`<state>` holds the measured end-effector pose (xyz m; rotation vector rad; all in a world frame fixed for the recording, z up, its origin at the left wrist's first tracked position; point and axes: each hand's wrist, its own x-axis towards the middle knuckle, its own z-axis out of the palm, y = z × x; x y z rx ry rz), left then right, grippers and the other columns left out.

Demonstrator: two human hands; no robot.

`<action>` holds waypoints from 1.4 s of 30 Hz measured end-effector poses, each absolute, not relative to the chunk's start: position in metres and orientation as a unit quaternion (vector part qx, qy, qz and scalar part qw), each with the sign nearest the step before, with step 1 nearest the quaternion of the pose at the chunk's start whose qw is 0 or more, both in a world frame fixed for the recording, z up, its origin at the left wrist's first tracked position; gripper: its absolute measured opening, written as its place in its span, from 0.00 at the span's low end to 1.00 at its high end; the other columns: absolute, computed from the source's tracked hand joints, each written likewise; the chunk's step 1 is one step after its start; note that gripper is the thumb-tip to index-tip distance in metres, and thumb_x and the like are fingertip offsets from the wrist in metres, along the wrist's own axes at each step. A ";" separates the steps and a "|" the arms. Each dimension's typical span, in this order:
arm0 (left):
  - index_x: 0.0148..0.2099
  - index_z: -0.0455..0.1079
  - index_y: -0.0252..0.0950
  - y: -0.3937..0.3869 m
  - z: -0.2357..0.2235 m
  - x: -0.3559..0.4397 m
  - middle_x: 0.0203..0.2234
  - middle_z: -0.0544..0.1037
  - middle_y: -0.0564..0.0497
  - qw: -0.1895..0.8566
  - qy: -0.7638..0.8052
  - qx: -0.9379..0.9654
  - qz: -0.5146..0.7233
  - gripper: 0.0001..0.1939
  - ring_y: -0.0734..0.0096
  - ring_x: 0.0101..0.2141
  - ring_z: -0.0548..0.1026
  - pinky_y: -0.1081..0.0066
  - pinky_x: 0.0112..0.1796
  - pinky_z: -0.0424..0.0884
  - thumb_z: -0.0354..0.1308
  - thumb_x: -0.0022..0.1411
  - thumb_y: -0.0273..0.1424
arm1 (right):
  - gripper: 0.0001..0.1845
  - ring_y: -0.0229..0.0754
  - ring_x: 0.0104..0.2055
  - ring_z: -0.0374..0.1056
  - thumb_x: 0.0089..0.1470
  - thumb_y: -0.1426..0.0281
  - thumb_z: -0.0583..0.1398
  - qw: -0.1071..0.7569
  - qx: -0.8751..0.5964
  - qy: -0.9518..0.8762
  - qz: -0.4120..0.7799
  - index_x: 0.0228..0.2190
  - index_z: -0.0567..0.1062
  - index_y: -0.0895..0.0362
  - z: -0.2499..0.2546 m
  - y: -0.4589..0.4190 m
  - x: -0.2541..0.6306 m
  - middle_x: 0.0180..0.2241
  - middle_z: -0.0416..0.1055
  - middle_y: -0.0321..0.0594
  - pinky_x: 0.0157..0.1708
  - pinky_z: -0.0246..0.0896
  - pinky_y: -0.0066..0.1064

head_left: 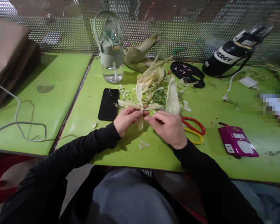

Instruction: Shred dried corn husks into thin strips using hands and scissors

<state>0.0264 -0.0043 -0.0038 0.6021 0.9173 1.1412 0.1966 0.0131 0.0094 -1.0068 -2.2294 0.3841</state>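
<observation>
My left hand (130, 117) pinches the middle of a pale corn husk flower (139, 93), whose strips fan out in several directions like petals. Close beside it on the right is my right hand (165, 126), its fingers curled and slightly blurred; whether they grip anything is hidden. Under the right wrist lie scissors (197, 137) with one red and one yellow handle loop. Beyond the hands sits a heap of dried corn husks (151, 77), with a broad husk leaf (173, 96) and green shreds. Small husk scraps (144, 145) lie near the table's front.
A black phone (108, 104) lies left of the heap, with a clear water bottle (112, 67) behind. A black bottle (228, 57), a black palette (188, 74) and a purple case (238, 140) are to the right. A perforated metal screen (177, 28) borders the green table (121, 154).
</observation>
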 end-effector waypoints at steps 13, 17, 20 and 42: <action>0.37 0.74 0.31 -0.011 -0.010 0.031 0.34 0.82 0.49 0.708 0.380 0.251 0.540 0.09 0.71 0.38 0.79 0.66 0.48 0.71 0.68 0.52 0.26 | 0.16 0.35 0.22 0.57 0.61 0.67 0.55 0.239 -0.359 -0.866 0.253 0.21 0.67 0.55 0.004 -0.001 0.184 0.20 0.63 0.34 0.26 0.51 0.30; 0.40 0.76 0.31 -0.012 -0.011 0.031 0.31 0.82 0.50 0.714 0.382 0.269 0.521 0.11 0.72 0.36 0.78 0.67 0.46 0.71 0.67 0.53 0.28 | 0.15 0.36 0.23 0.58 0.60 0.69 0.55 0.241 -0.339 -0.877 0.241 0.22 0.69 0.55 -0.002 -0.004 0.182 0.20 0.66 0.35 0.27 0.53 0.30; 0.41 0.77 0.31 -0.009 -0.010 0.028 0.30 0.82 0.49 0.715 0.393 0.283 0.504 0.13 0.72 0.34 0.78 0.68 0.44 0.72 0.68 0.52 0.30 | 0.15 0.38 0.24 0.60 0.61 0.67 0.54 0.234 -0.331 -0.887 0.223 0.23 0.70 0.55 -0.004 -0.004 0.182 0.21 0.68 0.36 0.28 0.54 0.31; 0.33 0.73 0.31 0.004 -0.004 0.013 0.23 0.76 0.52 0.520 0.491 0.576 0.397 0.05 0.77 0.25 0.70 0.74 0.31 0.68 0.60 0.56 0.28 | 0.10 0.36 0.22 0.59 0.64 0.64 0.53 0.256 -0.436 -0.846 0.173 0.33 0.68 0.55 0.013 0.001 0.192 0.24 0.68 0.35 0.24 0.50 0.31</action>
